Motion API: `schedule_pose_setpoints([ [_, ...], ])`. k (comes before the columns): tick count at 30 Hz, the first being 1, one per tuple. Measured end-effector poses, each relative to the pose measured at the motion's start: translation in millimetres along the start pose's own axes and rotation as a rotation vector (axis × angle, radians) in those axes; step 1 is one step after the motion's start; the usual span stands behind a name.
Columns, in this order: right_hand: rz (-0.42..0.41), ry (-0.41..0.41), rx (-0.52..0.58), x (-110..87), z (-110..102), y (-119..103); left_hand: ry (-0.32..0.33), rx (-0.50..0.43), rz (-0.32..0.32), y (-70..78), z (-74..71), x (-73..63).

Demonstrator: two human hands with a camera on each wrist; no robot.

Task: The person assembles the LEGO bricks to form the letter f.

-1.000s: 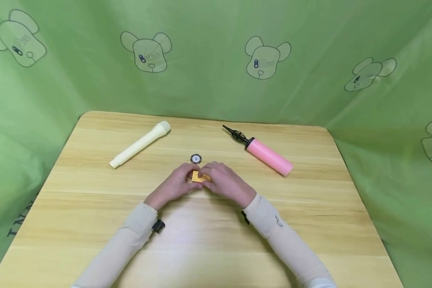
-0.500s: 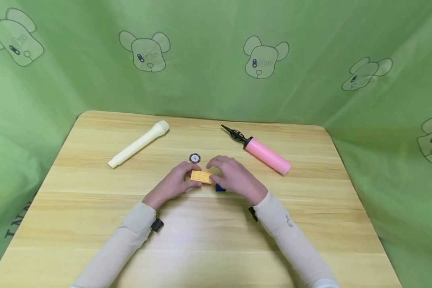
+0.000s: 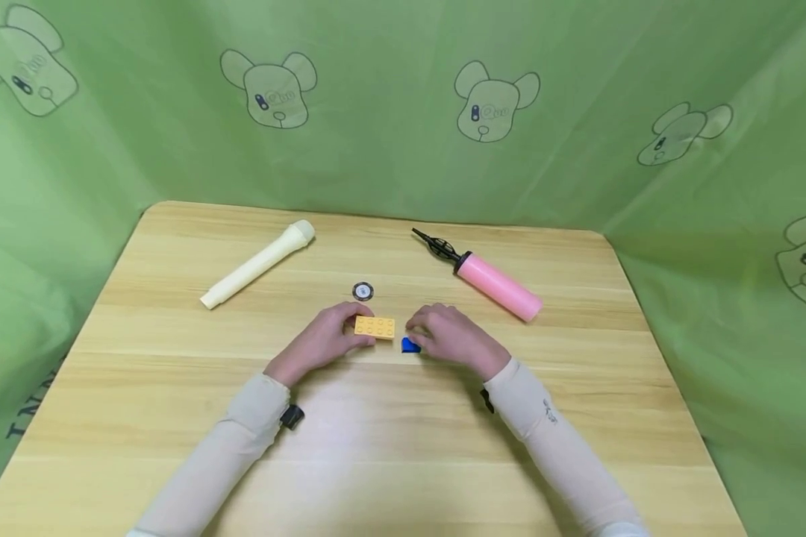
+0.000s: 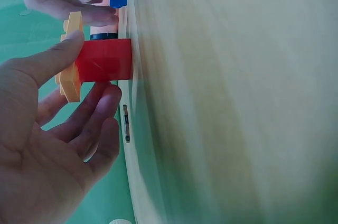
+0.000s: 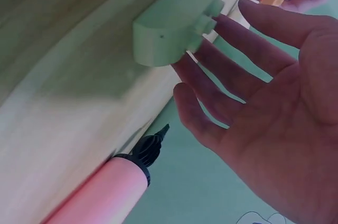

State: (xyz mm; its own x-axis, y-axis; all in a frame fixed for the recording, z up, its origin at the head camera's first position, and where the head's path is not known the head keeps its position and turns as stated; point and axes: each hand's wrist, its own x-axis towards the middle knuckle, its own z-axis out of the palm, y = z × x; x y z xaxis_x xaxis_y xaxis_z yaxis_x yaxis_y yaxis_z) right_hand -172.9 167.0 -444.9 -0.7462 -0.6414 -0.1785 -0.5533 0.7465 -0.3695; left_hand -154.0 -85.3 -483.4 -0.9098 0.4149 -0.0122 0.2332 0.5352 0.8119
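Note:
My left hand (image 3: 322,339) pinches an orange-yellow building brick (image 3: 375,327) at its left end. In the left wrist view that brick sits on top of a red brick (image 4: 107,60), which appears to stand on the table. The thumb lies on the orange edge while the other fingers curl near the red side. Right of it my right hand (image 3: 455,335) hovers over a blue brick (image 3: 410,345). A pale green block (image 5: 171,28) with studs adjoins the blue one in the right wrist view; the fingertips are at its studs, fingers loosely spread. From the head, the hand hides the green block.
A round chip (image 3: 363,291) lies just beyond the left hand. Farther back left is a cream microphone-shaped stick (image 3: 258,262); back right lies a pink hand pump (image 3: 498,286) with a black nozzle. Green printed curtain (image 3: 383,171) surrounds the wooden table (image 3: 363,477).
My right hand has left the orange brick and moved right, to the blue brick, which has come into view. The left hand keeps its grip on the orange brick.

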Motion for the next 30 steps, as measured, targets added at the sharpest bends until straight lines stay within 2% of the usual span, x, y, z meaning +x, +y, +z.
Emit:
schedule_pose_setpoints([
  [9,0.038,-0.004,-0.018,-1.9,8,0,0.0,0.005,-0.014,1.1,1.3,0.0],
  [23,-0.045,0.027,-0.009,0.2,12,-2,0.005,-0.007,-0.023,-0.5,1.5,0.4],
  [30,-0.053,0.041,-0.039,0.7,17,-1,0.005,-0.01,-0.019,-2.0,2.6,0.1],
])
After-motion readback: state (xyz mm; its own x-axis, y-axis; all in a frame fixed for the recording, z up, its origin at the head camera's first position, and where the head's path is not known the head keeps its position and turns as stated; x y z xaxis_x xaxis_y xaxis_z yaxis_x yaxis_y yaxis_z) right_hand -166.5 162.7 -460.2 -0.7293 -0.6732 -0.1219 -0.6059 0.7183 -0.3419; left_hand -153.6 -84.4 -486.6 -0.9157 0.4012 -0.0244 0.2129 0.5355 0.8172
